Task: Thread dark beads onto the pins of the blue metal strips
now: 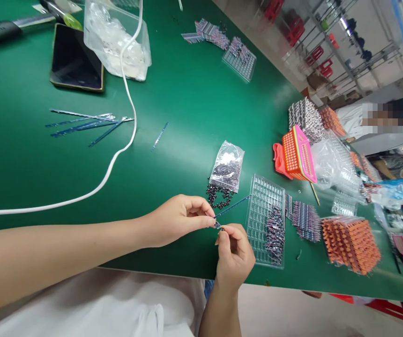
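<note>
Left hand (176,220) pinches the strip (235,206) near its lower end, right hand (235,255) pinching a dark piece (223,229) just there! Looks light, likely bendy: best gripped close to that end.

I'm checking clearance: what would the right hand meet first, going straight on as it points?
Probably the left hand, whose fingertips lie just ahead of the right hand; exact depth between them is unclear.

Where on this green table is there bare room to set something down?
Bare tabletop lies between the lone blue strip and the basket, beyond the clear bag, and between the strip cluster and the white cable. Crowded: right of the right hand, with tray and orange stack.
</note>
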The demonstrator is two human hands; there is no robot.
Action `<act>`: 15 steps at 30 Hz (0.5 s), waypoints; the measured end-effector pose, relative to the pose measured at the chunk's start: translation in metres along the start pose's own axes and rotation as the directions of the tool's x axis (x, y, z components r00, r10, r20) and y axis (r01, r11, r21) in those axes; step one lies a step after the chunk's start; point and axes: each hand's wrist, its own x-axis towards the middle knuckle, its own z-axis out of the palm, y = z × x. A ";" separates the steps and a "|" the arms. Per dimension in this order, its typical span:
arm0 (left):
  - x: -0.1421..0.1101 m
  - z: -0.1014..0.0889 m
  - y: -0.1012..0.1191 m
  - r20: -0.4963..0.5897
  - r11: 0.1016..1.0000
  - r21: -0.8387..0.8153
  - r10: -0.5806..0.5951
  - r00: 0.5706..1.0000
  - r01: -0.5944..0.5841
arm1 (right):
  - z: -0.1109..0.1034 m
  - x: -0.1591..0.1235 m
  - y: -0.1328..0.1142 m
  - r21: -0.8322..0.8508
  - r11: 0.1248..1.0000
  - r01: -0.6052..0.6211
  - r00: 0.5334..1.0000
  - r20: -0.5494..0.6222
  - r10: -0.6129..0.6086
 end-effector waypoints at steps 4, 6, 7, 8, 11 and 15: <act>-0.001 0.001 0.001 -0.012 0.999 0.002 -0.034 0.999 0.034 | 0.001 0.000 0.000 0.008 1.000 -0.018 1.000 -0.003 0.018; -0.001 0.002 0.000 -0.011 0.999 0.009 -0.036 0.999 0.036 | 0.001 0.000 0.000 0.015 1.000 -0.021 1.000 0.000 0.021; -0.001 0.002 0.000 -0.011 0.999 0.014 -0.034 0.999 0.034 | 0.001 0.000 0.000 0.018 1.000 -0.021 1.000 0.003 0.021; -0.001 0.002 -0.001 -0.012 0.999 0.021 -0.031 0.999 0.032 | 0.000 0.000 0.001 0.020 1.000 -0.023 1.000 0.006 0.023; 0.000 0.001 -0.001 -0.017 0.998 0.047 -0.027 0.999 0.028 | 0.000 -0.001 0.002 0.016 0.999 -0.029 1.000 0.010 0.029; 0.001 0.001 0.000 -0.012 0.996 0.083 -0.015 1.000 0.016 | 0.000 -0.001 0.001 -0.009 0.999 -0.033 0.999 0.001 0.033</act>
